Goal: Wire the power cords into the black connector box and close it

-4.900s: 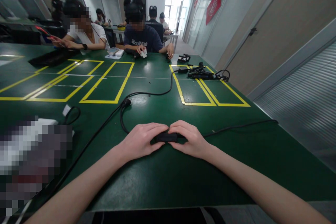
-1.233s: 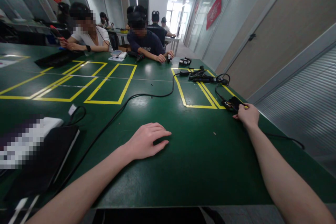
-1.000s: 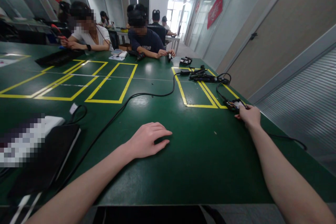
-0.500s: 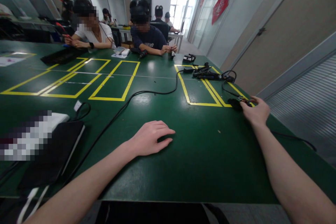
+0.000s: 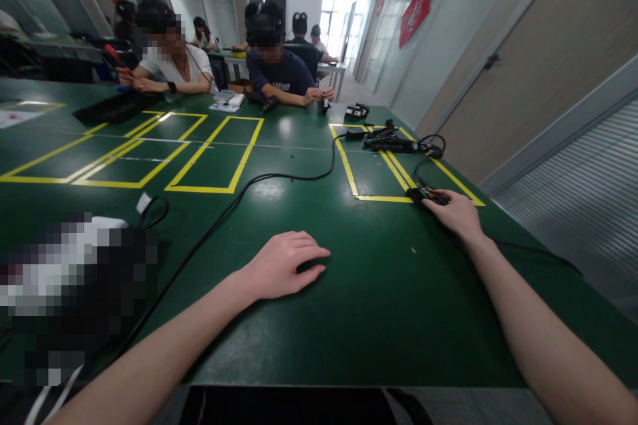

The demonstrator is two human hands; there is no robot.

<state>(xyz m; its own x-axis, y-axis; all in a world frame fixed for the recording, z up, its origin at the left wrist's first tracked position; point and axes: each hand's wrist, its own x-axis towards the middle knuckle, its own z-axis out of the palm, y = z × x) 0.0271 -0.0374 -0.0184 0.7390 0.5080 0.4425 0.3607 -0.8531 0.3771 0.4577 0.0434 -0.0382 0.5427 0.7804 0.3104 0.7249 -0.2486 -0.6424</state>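
1. Long green table (image 5: 379,319) in a glass-walled hall, a red banner (image 5: 413,10) hanging on the right wall, yellow tape rectangles (image 5: 247,156) marked across the top.
2. At the far end sit two co-workers, one in a white shirt (image 5: 179,73) and one in a dark shirt (image 5: 282,78), both with their hands busy on small items of their own.
3. A long black cable (image 5: 279,176) snakes from the near left across the middle towards a pile of black gear (image 5: 393,144) at the far right.
4. A blurred patch (image 5: 64,279) covers the near left corner, with a white tag and cable loop (image 5: 149,207) just beyond it.
5. Left hand (image 5: 286,269) lies flat on the bare green, fingers loosely spread, holding nothing.
6. Right hand (image 5: 456,212) stretches out to the right, fingertips on a small black device (image 5: 423,194). Whether they pinch it or only touch it, I cannot tell.
7. That device sits at the near right corner of the right-hand rectangle, its thin lead curling back to the pile.
8. Nothing lies between the two hands.
9. Change since five seconds ago: both hands were then closed together over a black item at centre, and now they are well apart.
10. Half a second back the right hand was further right, and it has since come inward with the device. The left has stayed put.
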